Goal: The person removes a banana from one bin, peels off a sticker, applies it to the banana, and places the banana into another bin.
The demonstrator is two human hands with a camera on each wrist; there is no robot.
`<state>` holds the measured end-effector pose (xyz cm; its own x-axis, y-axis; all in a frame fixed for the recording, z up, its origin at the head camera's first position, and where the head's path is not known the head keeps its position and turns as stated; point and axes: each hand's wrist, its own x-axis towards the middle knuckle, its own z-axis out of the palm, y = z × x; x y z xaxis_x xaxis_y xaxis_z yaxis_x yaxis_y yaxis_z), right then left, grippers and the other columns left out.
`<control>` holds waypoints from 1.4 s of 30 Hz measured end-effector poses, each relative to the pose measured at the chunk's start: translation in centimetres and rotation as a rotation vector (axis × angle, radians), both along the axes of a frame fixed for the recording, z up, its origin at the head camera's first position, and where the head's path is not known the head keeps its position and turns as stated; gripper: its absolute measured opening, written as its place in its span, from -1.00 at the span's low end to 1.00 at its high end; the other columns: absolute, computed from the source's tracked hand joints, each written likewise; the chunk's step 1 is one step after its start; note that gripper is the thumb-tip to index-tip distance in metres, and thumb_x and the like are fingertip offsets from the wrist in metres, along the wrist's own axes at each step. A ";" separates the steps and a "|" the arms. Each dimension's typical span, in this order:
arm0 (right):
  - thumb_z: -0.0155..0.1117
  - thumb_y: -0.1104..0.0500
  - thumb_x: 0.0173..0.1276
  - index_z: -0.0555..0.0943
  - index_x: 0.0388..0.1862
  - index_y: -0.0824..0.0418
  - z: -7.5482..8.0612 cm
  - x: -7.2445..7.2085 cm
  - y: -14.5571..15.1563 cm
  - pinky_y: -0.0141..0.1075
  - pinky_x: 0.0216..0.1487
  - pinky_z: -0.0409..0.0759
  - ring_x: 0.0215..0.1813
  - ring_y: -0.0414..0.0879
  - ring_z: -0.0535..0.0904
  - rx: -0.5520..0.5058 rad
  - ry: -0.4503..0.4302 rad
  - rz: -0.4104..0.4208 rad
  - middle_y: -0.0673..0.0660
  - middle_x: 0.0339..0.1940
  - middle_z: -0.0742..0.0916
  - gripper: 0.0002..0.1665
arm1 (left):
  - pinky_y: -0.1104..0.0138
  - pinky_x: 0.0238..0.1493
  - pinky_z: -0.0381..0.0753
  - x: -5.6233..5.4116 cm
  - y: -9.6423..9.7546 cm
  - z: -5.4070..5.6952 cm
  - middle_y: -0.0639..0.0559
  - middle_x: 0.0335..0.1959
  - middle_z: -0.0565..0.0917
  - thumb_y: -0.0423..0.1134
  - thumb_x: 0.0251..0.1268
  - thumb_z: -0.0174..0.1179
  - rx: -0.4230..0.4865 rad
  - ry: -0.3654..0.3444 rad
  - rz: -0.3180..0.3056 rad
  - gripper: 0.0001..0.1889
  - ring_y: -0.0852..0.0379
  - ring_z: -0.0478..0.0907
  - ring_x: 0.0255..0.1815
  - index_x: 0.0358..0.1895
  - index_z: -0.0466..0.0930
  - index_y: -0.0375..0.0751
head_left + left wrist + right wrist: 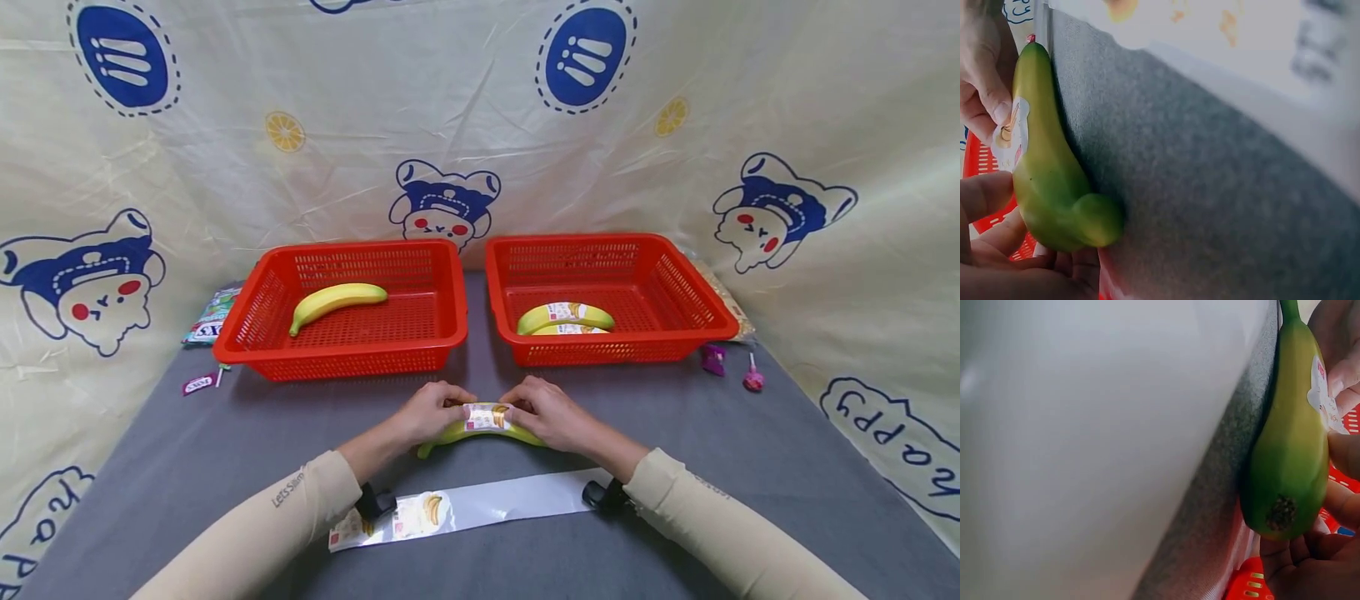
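A yellow-green banana lies crosswise on the grey cloth, between both hands. On its upper side is a white label with a banana picture; in the left wrist view part of that label stands off the peel. My left hand holds the stem half, fingers behind the fruit and thumb at the label's left end. The other half is held by my right hand, its thumb on the label's right end. Nearer me lies a label strip, with printed labels at its left and bare backing at right.
The left red basket holds one plain banana. Two labelled bananas lie in the right red basket. Candy wrappers and a lollipop sit beside the baskets. A printed curtain hangs behind.
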<state>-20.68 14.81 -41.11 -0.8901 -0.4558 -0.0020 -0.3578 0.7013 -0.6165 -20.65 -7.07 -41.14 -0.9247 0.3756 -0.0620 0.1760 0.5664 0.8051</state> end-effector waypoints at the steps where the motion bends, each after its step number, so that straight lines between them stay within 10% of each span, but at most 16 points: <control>1: 0.29 0.13 0.25 0.67 -0.09 0.15 0.0 0.0 0.0 -0.34 -0.21 0.39 -0.22 -0.17 0.41 0.001 0.004 0.002 0.00 -0.29 0.59 -0.75 | 0.34 -0.16 0.41 0.0 -0.1 0.0 -0.13 -0.20 0.63 -0.39 0.12 0.15 0.001 0.002 -0.003 -0.72 0.09 0.47 -0.21 -0.08 0.67 -0.27; 13: 0.29 -0.07 0.22 0.66 -0.28 0.12 -0.3 -0.6 -1.4 -0.33 -0.25 0.42 -0.29 -0.21 0.44 0.071 0.041 -0.004 -0.03 -0.35 0.61 -0.71 | 0.30 -0.14 0.40 0.3 0.3 0.3 -0.05 -0.22 0.56 -0.23 0.05 0.36 -0.071 -0.021 -0.011 -0.67 0.11 0.43 -0.22 -0.08 0.65 -0.24; 23: 0.19 0.12 0.33 0.68 -0.10 0.08 0.0 -1.2 -0.2 -0.28 -0.10 0.40 -0.15 -0.13 0.46 -0.039 -0.136 0.004 0.01 -0.19 0.67 -0.78 | 0.30 -0.13 0.39 0.3 0.2 0.4 -0.04 -0.22 0.53 -0.22 0.07 0.35 -0.058 -0.059 -0.006 -0.65 0.11 0.41 -0.20 -0.04 0.63 -0.22; 33: 0.38 0.11 0.16 0.72 -0.15 -0.06 0.5 1.5 -0.3 -0.32 -0.18 0.40 -0.12 -0.18 0.36 0.051 0.391 0.074 -0.06 -0.22 0.57 -0.75 | 0.25 -0.05 0.42 0.1 0.0 0.4 -0.07 -0.13 0.59 -0.23 0.09 0.33 -0.049 -0.102 0.013 -0.69 0.08 0.44 -0.16 -0.06 0.64 -0.21; 42: 0.37 0.03 0.17 0.68 -0.03 -0.17 0.3 1.7 -0.4 -0.35 -0.20 0.31 -0.12 -0.18 0.31 0.181 0.410 0.098 -0.04 -0.20 0.56 -0.65 | 0.22 -0.03 0.42 0.0 0.0 0.4 -0.07 -0.12 0.57 -0.20 0.10 0.34 -0.061 -0.134 0.010 -0.67 0.07 0.42 -0.15 -0.05 0.63 -0.20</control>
<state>-18.96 14.39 -40.82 -0.7866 -0.5629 0.2539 -0.6169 0.7350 -0.2814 -20.67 -7.08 -40.71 -0.9104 0.3578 -0.2079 0.0629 0.6161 0.7852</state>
